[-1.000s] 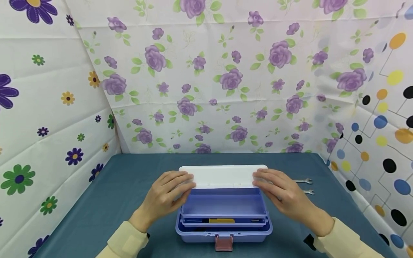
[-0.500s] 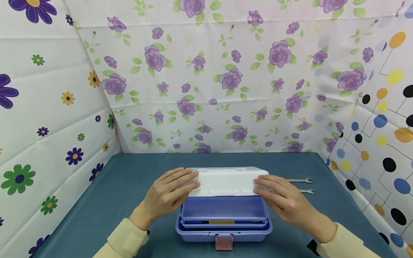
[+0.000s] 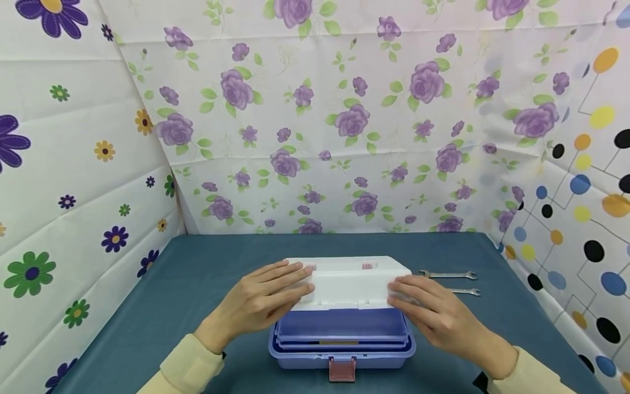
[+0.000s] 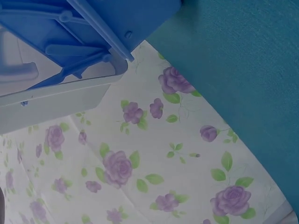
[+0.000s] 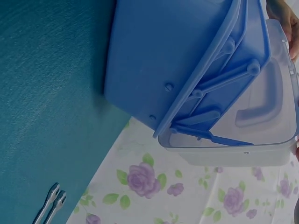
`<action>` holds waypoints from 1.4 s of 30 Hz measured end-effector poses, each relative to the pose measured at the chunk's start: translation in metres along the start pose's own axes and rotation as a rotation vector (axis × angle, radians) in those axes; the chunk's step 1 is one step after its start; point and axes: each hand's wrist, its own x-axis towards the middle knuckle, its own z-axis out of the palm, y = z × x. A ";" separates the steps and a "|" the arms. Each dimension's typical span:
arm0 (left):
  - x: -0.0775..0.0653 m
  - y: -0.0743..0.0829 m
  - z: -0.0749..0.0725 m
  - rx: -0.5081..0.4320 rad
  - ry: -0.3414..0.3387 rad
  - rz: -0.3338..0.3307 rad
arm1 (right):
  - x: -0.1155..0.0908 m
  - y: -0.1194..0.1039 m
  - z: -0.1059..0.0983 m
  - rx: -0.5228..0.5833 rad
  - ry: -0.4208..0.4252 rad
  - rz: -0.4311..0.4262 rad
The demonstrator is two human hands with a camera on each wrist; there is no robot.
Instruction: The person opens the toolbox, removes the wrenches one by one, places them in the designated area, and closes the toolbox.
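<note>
A periwinkle-blue toolbox (image 3: 295,361) with a brown front latch (image 3: 342,370) stands on the table. Its white lid (image 3: 351,287) is tilted partway down over the tiered trays (image 3: 339,324). My left hand (image 3: 261,298) holds the lid's left end, fingers over the top. At the opposite end, my right hand (image 3: 438,312) grips the lid the same way; both thumbs are largely hidden. In the right wrist view, blue hinge arms (image 5: 226,80) link the trays inside the translucent lid (image 5: 224,156). A strip of yellow (image 3: 338,343) shows in the lower tray.
Two open-ended wrenches, a farther wrench (image 3: 449,275) and a nearer wrench (image 3: 465,292), lie right of the toolbox, the nearer one partly behind my right hand. Floral cloth walls (image 3: 305,137) enclose the teal-covered table (image 3: 221,251).
Both hands have brought the lid forward and down, so its top face now shows and more of the trays is covered. More of the wrenches has come into view.
</note>
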 end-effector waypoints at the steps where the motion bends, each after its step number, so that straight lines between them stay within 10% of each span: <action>1: 0.000 0.000 0.000 -0.009 -0.007 -0.006 | -0.001 -0.001 0.000 -0.001 -0.002 -0.002; 25: -0.006 0.012 -0.001 -0.049 -0.053 -0.032 | 0.001 -0.012 -0.002 0.010 0.040 -0.061; 42: -0.012 0.022 0.002 -0.025 -0.034 -0.022 | -0.006 -0.007 0.001 0.119 -0.040 0.078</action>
